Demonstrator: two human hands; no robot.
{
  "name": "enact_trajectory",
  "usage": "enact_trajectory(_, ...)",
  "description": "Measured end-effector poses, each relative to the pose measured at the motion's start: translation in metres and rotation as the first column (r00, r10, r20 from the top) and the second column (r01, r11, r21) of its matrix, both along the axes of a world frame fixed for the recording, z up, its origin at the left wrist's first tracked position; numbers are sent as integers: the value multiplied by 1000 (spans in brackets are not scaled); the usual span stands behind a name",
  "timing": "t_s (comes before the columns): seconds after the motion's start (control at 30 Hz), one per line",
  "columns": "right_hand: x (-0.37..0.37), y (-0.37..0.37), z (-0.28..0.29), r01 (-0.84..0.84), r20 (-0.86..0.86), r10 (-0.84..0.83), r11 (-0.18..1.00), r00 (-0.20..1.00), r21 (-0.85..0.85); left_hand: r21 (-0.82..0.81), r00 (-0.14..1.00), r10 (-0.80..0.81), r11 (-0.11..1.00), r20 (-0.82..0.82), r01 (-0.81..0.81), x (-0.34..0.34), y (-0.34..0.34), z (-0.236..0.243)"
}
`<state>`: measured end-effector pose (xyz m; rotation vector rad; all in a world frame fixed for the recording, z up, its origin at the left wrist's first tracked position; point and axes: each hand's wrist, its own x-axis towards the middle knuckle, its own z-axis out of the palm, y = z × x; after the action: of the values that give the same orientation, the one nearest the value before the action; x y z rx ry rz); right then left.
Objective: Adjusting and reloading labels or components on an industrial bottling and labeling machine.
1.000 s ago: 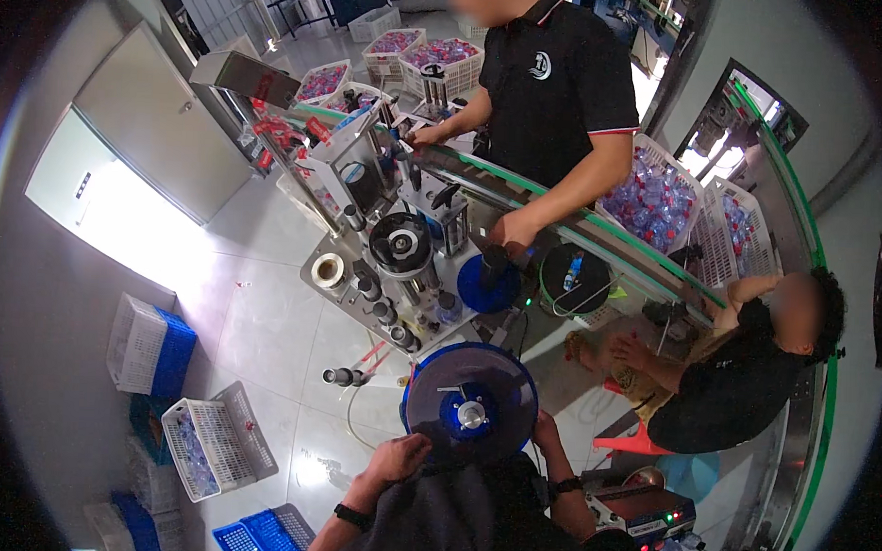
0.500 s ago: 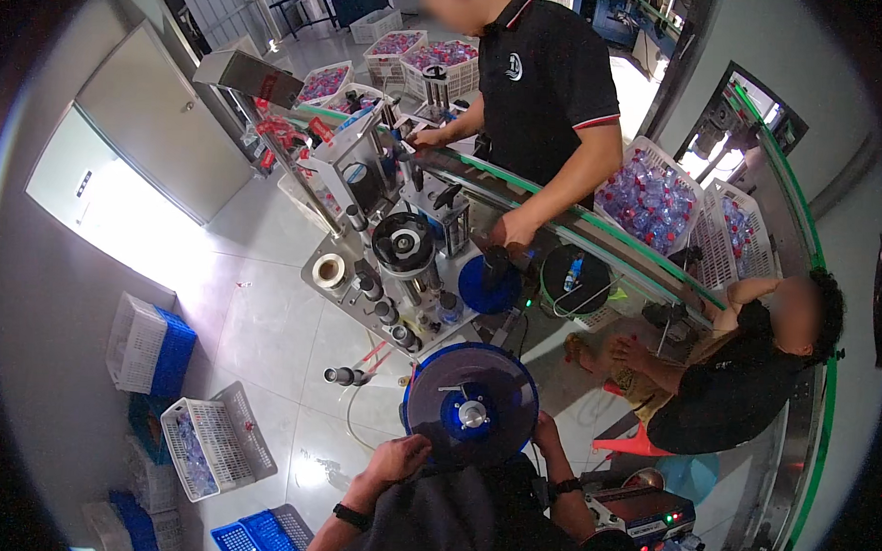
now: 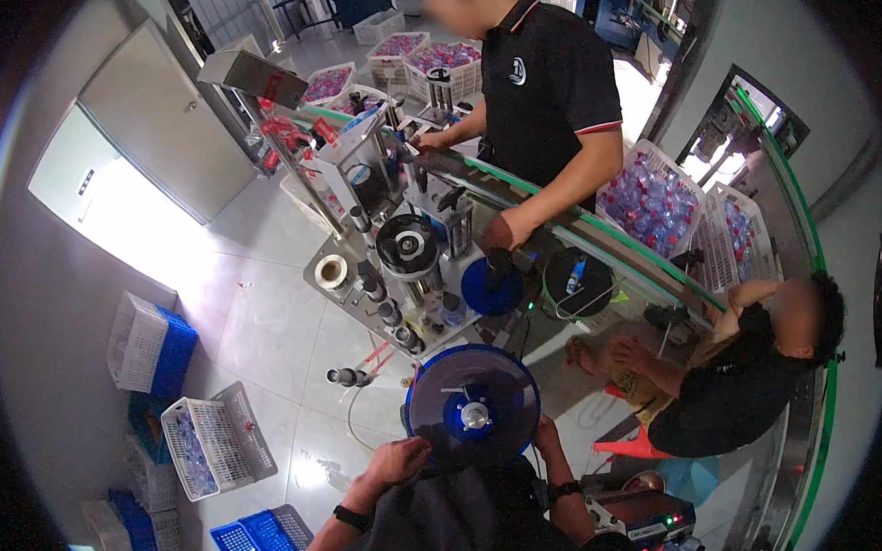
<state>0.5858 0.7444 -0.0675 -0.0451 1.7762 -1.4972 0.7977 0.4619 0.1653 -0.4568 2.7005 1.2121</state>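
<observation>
In front of me is a large round reel [image 3: 444, 397], a dark see-through disc with a blue rim and a silver hub. My left hand [image 3: 402, 459] is at its lower left edge, fingers curled closed against the rim. At the lower right edge, my right hand [image 3: 547, 440] grips the rim from the side; its fingertips are partly hidden by the reel. Just beyond the reel stands a labelling machine [image 3: 403, 250] with a black round head, posts and rollers. A smaller blue disc [image 3: 493, 285] sits at its right side.
Across the conveyor [image 3: 646, 246], a co-worker [image 3: 554, 95] reaches toward the machine. Another person [image 3: 723, 412] sits to the right on a red stool. Crates of bottles [image 3: 649, 203] stand behind the conveyor. More crates [image 3: 202, 452] lie left. A control box [image 3: 646, 521] is near my right arm.
The view has shifted very slightly. My hands stay at the reel's rim, and nothing else has clearly moved.
</observation>
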Motion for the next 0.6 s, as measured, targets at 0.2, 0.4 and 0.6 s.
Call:
enact_trajectory(0.2,-1,-3,-1,-38,-70,54,974,996,223,-14,998,11,1000,68,-10,11,-6,-22)
enact_trajectory(0.4,-12,49,-75,-46,-394,138,971,909,236,46,993,-99,994,-64,102,-9,-6,-25)
enact_trajectory(0.6,-6,2,-11,160,-303,-156,987,940,-11,13,998,-12,1000,64,11,5,-8,-18)
